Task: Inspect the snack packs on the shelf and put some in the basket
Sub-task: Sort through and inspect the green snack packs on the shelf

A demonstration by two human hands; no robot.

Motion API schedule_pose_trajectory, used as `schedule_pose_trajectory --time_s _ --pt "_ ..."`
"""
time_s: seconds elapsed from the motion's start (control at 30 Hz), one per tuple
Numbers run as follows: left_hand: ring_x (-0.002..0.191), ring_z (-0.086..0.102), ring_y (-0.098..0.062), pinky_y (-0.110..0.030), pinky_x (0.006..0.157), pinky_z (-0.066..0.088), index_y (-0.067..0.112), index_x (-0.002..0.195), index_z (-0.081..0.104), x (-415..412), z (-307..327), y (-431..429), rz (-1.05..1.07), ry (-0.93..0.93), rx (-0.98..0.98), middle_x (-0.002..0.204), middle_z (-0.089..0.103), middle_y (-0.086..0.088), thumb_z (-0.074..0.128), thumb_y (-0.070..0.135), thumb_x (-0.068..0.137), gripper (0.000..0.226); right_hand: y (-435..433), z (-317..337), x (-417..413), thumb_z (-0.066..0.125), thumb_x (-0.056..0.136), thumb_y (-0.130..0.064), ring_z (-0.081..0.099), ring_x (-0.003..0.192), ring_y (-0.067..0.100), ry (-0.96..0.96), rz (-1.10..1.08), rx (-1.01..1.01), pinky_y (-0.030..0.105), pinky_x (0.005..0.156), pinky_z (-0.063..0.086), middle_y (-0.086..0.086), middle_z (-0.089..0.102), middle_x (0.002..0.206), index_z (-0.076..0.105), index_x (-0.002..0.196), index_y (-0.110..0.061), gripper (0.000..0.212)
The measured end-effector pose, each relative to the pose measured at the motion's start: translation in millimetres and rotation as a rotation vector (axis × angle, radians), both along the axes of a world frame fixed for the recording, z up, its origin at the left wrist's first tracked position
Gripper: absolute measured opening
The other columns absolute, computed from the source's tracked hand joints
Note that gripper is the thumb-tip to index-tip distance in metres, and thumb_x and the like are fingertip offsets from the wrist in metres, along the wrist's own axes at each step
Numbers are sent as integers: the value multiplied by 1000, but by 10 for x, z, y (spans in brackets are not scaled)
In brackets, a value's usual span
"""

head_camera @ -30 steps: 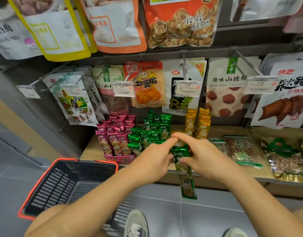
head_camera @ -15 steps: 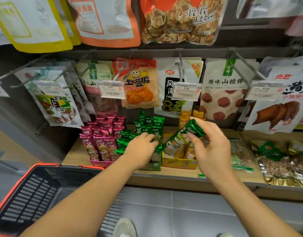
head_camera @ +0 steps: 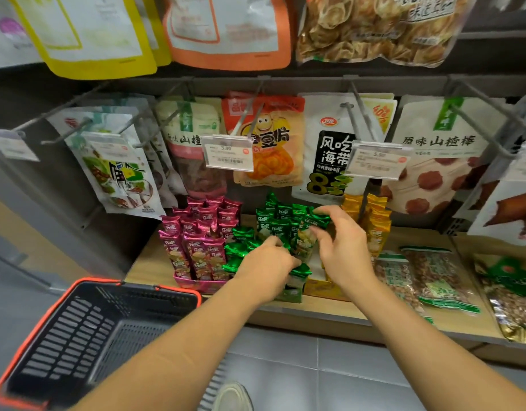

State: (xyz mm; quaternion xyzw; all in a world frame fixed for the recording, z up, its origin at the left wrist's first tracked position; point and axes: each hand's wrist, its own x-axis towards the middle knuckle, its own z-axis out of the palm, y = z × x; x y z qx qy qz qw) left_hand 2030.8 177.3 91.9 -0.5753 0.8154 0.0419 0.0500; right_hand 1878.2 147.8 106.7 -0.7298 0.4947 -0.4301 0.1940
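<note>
Spread and slack at the fingers point(head_camera: 325, 210) of the right hand point(head_camera: 344, 250): thumb tip against the tilted green snack pack point(head_camera: 304, 243), no clear pinch on it. Curled down among the other green packs point(head_camera: 278, 225) with the left hand point(head_camera: 264, 265), tips buried. Cannot tell grip from mere parting of the row there.

Half a second ago: that pack pinched by its crimped top in the right hand, held up over the yellow packs point(head_camera: 374, 229). Now back in the green row, leaning, not yet squared up. A second ago: stretched lengthwise between both hands, out in front of the shelf point(head_camera: 330, 311) and hanging below its edge. Read as an inspected pack turned down and returned rather than chosen, as a judgement only.

Outward: magenta packs point(head_camera: 196, 241) just left of the green ones, yellow just right, all three lots standing on the wooden shelf, with flat bags of nuts point(head_camera: 433, 280) lying further right. Black basket point(head_camera: 178, 289) with orange rim low on the left, well apart from both hands, no pack in the part that shows. Choosing and dropping in still to do.
</note>
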Motion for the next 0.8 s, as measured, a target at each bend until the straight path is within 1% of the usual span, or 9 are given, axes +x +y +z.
schedule_pose_trajectory --time_s 0.07,0.17,0.23,0.37,0.43,0.5,0.63,0.7,0.8 --pt "127 34 -30 -46 100 42 18 136 54 15 -21 10 -31 -4 3 126 60 -6 53 19 97 39 -30 -96 49 59 90 7 49 91 -22 -18 9 12 -9 75 29 5 56 108 62 112 -2 24" --pt "127 37 -29 -42 103 39 14 131 56 42 -39 11 -33 54 -16 124 61 -7 53 21 98 34 -63 -287 79 57 89 9 53 96 6 7 12 87 -6 82 29 13 55 112 64 111 0 25" --pt "123 42 -27 -37 102 38 12 126 57 51 -30 20 15 185 -54 122 61 -8 58 21 95 32 -69 -410 90 57 89 8 57 101 22 71 52 177 7 90 37 13 56 114 66 113 -2 27" --pt "120 47 -27 -37 99 41 12 128 46 35 -25 23 78 399 -118 133 46 -8 68 12 87 47 -101 -486 50 55 93 -1 56 120 25 261 106 347 32 104 42 8 61 129 63 128 -17 39" --pt "134 36 -27 -37 111 33 11 147 32 32 -52 5 53 323 -88 151 34 -9 63 12 91 64 -195 -423 -10 50 95 -5 51 129 23 366 189 464 35 108 41 3 56 139 56 136 -24 46" --pt "135 32 -27 -35 114 28 11 151 26 18 -68 -27 6 155 -77 157 30 -8 56 15 96 63 -274 -357 -61 47 95 -1 46 134 19 378 284 581 31 111 37 0 53 142 54 138 -23 49" --pt "124 39 -29 -43 102 42 10 140 46 -25 -38 -40 -4 42 -79 146 45 -5 56 15 94 48 -344 -281 -87 52 92 2 63 106 20 -28 7 535 32 90 50 -4 67 101 67 110 -21 32" --pt "122 41 -28 -43 100 45 11 135 50 -36 -19 -30 12 35 -92 141 49 -4 58 14 92 44 -406 -246 -39 57 93 -11 63 95 19 31 -99 394 28 79 47 -10 65 90 67 109 -24 23" --pt "125 40 -27 -40 103 42 11 137 47 -59 -33 -19 16 25 -104 143 46 -4 60 13 90 48 -492 -214 122 60 94 -27 63 103 22 228 -74 427 32 85 51 -1 69 111 64 122 -30 28"
